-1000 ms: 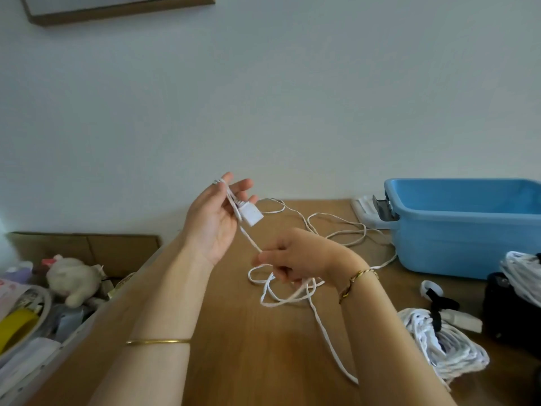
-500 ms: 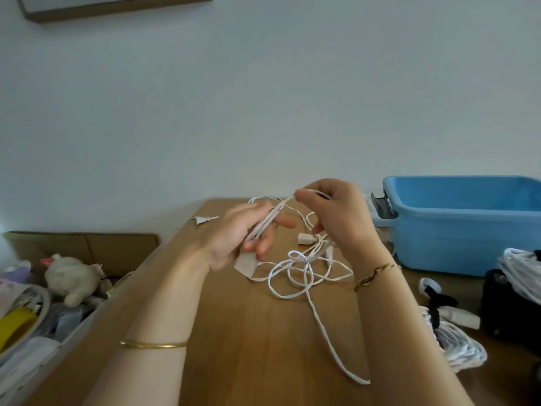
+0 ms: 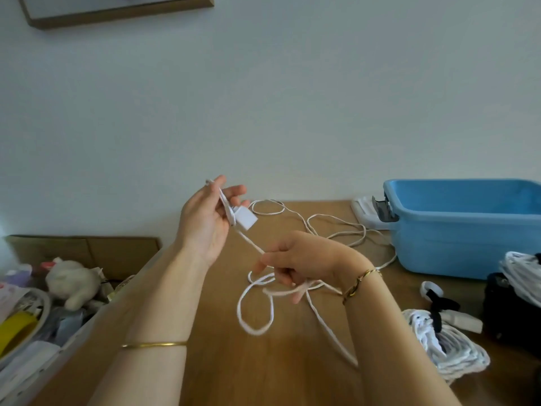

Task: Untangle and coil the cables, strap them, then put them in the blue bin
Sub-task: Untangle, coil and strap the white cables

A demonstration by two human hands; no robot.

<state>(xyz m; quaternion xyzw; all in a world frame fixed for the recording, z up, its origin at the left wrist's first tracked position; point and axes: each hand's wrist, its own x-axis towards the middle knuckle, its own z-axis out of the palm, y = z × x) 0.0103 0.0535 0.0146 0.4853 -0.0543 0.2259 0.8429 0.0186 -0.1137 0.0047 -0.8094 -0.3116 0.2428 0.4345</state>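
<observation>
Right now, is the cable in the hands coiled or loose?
Loose: the cable sprawls in uneven loops over the table, one stretch taut between left hand and right hand.

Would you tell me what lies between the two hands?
Head view: a stretch of white cable runs from the left hand to the right hand.

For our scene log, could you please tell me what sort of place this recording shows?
Probably a room in a home: a wooden table against a plain wall under a framed picture, with a plush toy among household clutter beside it.
</observation>
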